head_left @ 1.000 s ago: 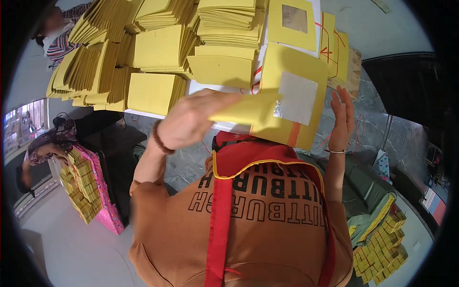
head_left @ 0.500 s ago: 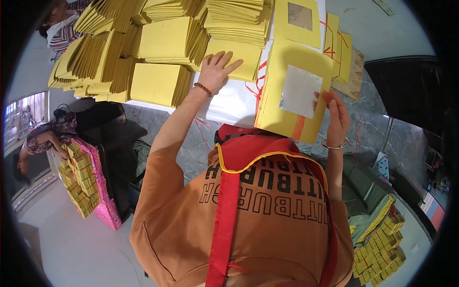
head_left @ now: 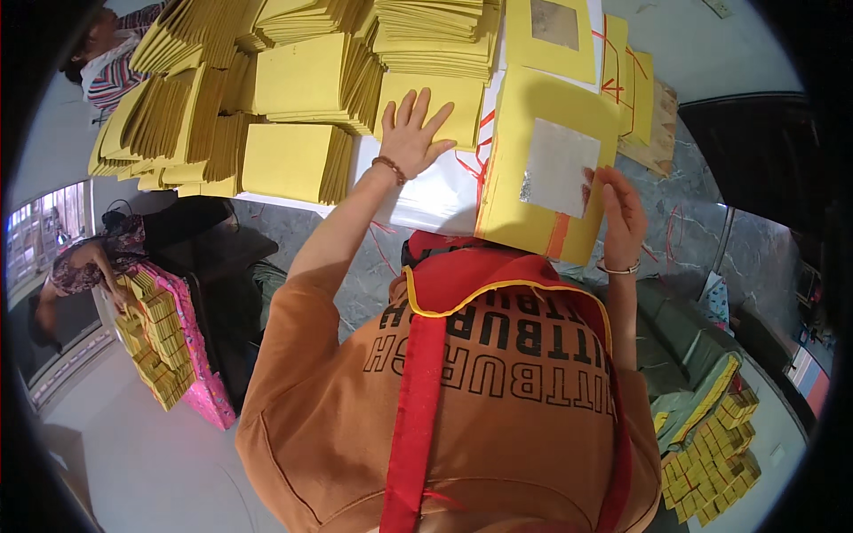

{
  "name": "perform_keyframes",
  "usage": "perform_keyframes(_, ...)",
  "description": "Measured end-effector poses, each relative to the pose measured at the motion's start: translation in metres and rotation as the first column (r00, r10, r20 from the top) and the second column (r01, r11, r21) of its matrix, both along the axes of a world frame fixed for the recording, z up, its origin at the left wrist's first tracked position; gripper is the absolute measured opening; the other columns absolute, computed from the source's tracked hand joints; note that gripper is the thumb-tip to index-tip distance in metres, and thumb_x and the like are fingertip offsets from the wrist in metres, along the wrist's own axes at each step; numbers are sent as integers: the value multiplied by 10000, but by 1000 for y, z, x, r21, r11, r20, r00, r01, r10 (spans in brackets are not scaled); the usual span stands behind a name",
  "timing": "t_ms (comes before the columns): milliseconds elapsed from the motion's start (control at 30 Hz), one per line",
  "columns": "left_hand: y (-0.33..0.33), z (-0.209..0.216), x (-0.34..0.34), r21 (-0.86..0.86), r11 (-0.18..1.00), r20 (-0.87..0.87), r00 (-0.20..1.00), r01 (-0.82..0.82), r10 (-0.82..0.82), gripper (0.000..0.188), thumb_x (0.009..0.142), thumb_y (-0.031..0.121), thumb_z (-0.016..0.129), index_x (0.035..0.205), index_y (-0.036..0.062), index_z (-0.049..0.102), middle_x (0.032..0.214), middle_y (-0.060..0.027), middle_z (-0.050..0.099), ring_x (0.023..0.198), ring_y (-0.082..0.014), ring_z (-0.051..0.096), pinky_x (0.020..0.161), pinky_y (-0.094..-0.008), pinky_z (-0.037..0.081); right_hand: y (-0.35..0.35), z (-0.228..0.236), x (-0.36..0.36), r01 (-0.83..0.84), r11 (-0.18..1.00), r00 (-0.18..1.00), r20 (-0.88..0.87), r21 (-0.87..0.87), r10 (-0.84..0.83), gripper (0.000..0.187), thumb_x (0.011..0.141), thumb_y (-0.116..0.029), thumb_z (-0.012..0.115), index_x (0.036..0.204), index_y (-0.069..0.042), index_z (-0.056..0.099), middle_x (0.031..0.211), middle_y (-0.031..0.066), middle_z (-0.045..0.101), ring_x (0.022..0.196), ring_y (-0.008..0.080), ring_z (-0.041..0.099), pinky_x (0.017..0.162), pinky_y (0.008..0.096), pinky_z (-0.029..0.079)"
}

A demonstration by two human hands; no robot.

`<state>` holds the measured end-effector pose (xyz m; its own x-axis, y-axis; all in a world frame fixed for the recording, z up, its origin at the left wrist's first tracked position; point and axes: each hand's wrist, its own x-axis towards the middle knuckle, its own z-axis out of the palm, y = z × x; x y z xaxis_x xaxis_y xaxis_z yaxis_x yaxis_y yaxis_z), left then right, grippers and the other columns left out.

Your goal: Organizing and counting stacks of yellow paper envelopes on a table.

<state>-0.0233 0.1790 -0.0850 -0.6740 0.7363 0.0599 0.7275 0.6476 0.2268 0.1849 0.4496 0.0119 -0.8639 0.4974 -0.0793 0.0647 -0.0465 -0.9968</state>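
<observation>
My left hand [head_left: 414,133] lies with fingers spread on a yellow paper stack [head_left: 466,96] at the table's near edge. A beaded bracelet circles that wrist. To its right is a wider yellow paper stack, its top sheet [head_left: 506,178] bearing a silver foil rectangle [head_left: 558,167] and an orange strip [head_left: 558,236]. Beside this sheet's right edge is my right hand [head_left: 625,213], its fingers loosely extended and its fingertips by the foil's edge. Whether they touch the paper is unclear. Red strings [head_left: 481,160] lie between the two stacks.
Many folded yellow paper bundles [head_left: 302,75] cover the table's left and far parts. Red-tied bundles [head_left: 635,98] stand at the right. Two other people are at the left, one beside a pink-edged box [head_left: 191,355] of yellow bundles. More bundles [head_left: 711,466] are at lower right.
My left hand has slid slightly up and its fingers have spread wider over the yellow paper. My right hand stays almost in place by the foil sheet.
</observation>
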Motion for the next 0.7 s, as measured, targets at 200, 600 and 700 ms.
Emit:
perform_keyframes(200,0,-2,-2,-23,1000,-80,997,19,-21,606,863,593,371,1380,278,337,1448,-174,225,1330,-361,185,1043,-557,102,-2,3,-4,28,997,1000,13,68,-29,257,902,-66,502,1140,16,553,1069,77,612,963,131,572,849,253,451)
perform_keyframes(600,2,23,-3,-84,995,-47,997,55,-60,606,879,561,370,1375,212,354,1453,-165,221,1327,-349,200,1042,-544,122,0,28,-10,-254,460,947,124,851,295,356,760,-121,639,1113,-113,598,1196,83,557,1186,337,460,953,412,376)
perform_keyframes(700,2,22,-6,6,998,-21,998,56,-56,572,895,530,370,1358,193,382,1444,-166,235,1315,-347,219,1042,-527,135,-2,16,-10,-288,386,941,186,876,281,335,744,-128,662,1076,-114,616,1222,81,538,1207,322,438,953,413,377)
